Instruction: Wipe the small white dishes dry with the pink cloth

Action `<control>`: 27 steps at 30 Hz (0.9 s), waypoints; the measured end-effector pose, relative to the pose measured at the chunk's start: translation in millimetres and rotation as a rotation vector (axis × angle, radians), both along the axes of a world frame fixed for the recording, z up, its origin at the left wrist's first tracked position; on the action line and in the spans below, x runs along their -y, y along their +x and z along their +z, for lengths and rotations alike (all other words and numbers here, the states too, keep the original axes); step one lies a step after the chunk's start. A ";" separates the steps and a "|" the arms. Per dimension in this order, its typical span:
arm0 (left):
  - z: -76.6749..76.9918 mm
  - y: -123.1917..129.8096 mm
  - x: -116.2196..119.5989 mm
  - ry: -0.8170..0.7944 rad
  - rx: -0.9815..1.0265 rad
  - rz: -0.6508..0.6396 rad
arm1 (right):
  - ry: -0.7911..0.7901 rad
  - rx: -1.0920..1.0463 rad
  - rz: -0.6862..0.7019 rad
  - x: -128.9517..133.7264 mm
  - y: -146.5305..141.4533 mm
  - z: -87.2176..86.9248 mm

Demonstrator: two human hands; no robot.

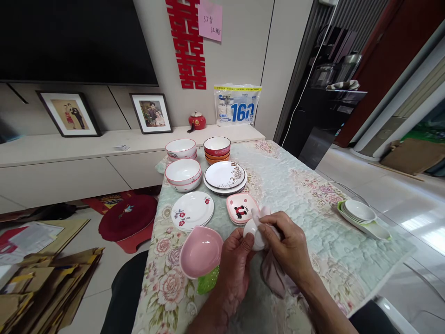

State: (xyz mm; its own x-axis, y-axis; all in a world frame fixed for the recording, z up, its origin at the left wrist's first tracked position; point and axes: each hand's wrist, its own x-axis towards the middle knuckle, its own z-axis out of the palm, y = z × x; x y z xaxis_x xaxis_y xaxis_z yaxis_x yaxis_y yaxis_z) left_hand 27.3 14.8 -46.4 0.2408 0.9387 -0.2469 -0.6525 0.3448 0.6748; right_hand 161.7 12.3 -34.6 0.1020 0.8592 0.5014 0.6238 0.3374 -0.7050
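Note:
A small, rounded white ceramic dish [255, 235] is held between the thumb and fingers of my left hand [235, 262]; part of its outline is covered. My right hand [290, 246] pinches a pale pink cloth [274, 276] against the dish's right side, and the rest of the cloth hangs below. Just beyond my hands lies a stack of square pink plates [239, 202] with a cartoon figure. Left of my left hand sits a pink peach-shaped bowl [200, 250] with a green leaf handle [208, 280].
White flowered plates [192, 211], rimmed plates [224, 176], red-rimmed bowls [182, 171] and red and orange bowls [217, 147] stand stacked toward the back. At right, small white dishes [359, 211] rest on a green-edged tray [377, 231]. A floral cloth [271, 169] covers the table.

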 end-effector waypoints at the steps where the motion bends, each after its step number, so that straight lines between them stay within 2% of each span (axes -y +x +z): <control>1: 0.9 -0.6 0.1 -0.007 0.011 -0.004 | 0.015 0.044 0.049 2.5 -3.5 2.3; 4: 1.6 -2.3 0.3 -0.018 0.022 0.003 | 0.000 0.142 0.197 6.6 -9.6 6.1; 6: 0.8 -2.4 0.2 -0.022 0.020 0.017 | -0.008 0.180 0.193 6.3 -8.5 4.7; 8: -0.3 -2.0 0.1 -0.023 0.020 0.038 | -0.029 0.206 0.126 5.4 -4.4 2.2; 11: -0.7 -1.2 -0.3 -0.023 0.040 0.065 | -0.119 0.250 0.087 6.6 1.5 3.6; 14: 1.1 -1.0 -0.1 -0.038 0.057 0.057 | -0.189 0.269 0.177 11.1 1.9 12.7; 17: 2.4 -0.3 1.1 -0.047 0.072 0.048 | -0.182 0.233 0.274 13.0 -0.6 19.5; 23: -3.1 2.6 3.5 -0.047 0.059 0.028 | -0.073 0.171 0.137 4.0 2.1 11.8; 27: -4.8 2.7 2.6 -0.036 0.061 0.041 | -0.153 -0.009 0.094 -1.3 8.4 5.9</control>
State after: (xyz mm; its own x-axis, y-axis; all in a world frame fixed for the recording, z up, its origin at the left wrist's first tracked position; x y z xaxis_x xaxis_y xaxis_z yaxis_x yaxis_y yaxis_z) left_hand 30.1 12.2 -51.2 0.2177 0.9390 -0.2664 -0.7065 0.3399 0.6207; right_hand 170.1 13.6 -28.7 0.0211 0.9315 0.3632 0.5879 0.2823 -0.7581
